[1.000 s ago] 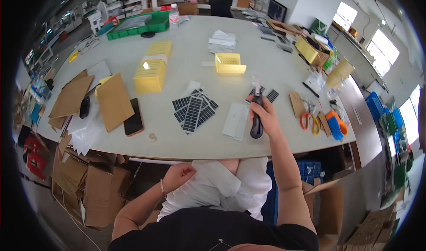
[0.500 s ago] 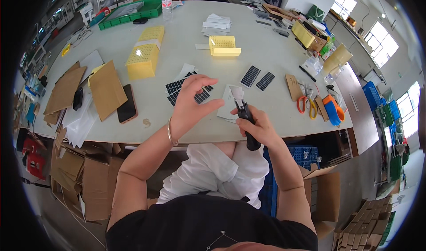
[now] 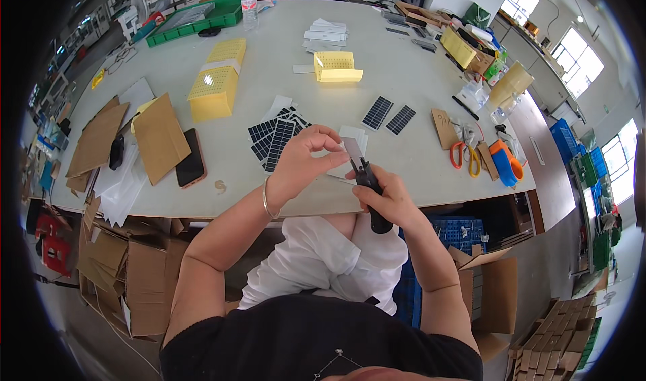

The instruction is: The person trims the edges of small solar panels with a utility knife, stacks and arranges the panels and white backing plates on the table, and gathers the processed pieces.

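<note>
My right hand (image 3: 390, 194) is wrapped round the black handle of a hand tool (image 3: 381, 221) with a flat, pale, blade-like end. Its exact kind is unclear. At that flat end, the bent thumb and forefinger of my left hand (image 3: 296, 167) come close together. Whether they hold a thin piece there is too small to tell. Beside my left hand lies an overlapping group of small solar panels (image 3: 278, 145), dark with pale grid lines. Two more, a left panel (image 3: 377, 112) and a right panel (image 3: 401, 120), lie apart beyond the tool. White slips (image 3: 361, 139) lie partly hidden behind it.
A folded yellow perforated card (image 3: 336, 71) stands ahead, with a white stack (image 3: 326, 32) behind. Left are a long yellow block (image 3: 215, 85), cardboard (image 3: 161, 139) and a phone (image 3: 193, 159). Right are scissors (image 3: 464, 155) and an orange-and-blue tape dispenser (image 3: 505, 165).
My left hand has moved right and slightly down, bringing its fingertips to the tool's flat end and drawing them closer together. More of the grouped solar panels shows. My right hand keeps hold of the tool.
</note>
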`<state>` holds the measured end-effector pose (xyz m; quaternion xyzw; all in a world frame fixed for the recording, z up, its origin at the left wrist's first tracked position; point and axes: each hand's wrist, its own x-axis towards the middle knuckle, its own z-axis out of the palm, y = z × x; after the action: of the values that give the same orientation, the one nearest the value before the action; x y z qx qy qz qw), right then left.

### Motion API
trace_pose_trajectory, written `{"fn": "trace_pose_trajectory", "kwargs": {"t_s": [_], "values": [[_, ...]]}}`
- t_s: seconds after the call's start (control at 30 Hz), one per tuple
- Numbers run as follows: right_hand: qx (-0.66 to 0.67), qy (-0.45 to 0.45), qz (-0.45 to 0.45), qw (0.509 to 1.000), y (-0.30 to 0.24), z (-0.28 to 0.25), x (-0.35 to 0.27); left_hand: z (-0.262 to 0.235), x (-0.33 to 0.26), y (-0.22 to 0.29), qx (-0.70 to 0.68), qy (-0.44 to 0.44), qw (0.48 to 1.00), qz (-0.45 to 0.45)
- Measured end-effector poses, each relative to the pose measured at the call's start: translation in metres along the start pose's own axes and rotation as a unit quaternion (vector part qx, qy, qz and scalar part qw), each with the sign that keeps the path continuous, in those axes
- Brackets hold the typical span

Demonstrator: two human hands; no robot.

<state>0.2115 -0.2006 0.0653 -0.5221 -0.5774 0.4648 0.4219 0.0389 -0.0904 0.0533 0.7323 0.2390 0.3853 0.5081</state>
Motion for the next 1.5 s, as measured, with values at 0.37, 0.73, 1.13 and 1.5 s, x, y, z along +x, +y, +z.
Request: {"fn": "trace_pose_trajectory", "kwargs": {"t_s": [0.37, 0.73, 1.13, 1.5], "values": [[-0.005, 0.019, 0.013, 1.0, 0.008, -0.003, 0.002, 0.002, 0.0, -0.01, -0.117, 0.044, 0.992, -0.018], [-0.148, 0.06, -0.024, 0.987, 0.022, -0.003, 0.007, 0.006, 0.004, -0.019, -0.023, 0.067, 0.997, 0.012], [0.025, 0.112, 0.018, 0.993, 0.027, -0.007, 0.008, -0.003, -0.026, -0.011, 0.157, 0.098, 0.968, 0.168], [0.333, 0.25, -0.056, 0.908, 0.074, -0.069, 0.046, 0.011, -0.119, -0.058, 0.341, -0.359, 0.841, 0.219]]}}
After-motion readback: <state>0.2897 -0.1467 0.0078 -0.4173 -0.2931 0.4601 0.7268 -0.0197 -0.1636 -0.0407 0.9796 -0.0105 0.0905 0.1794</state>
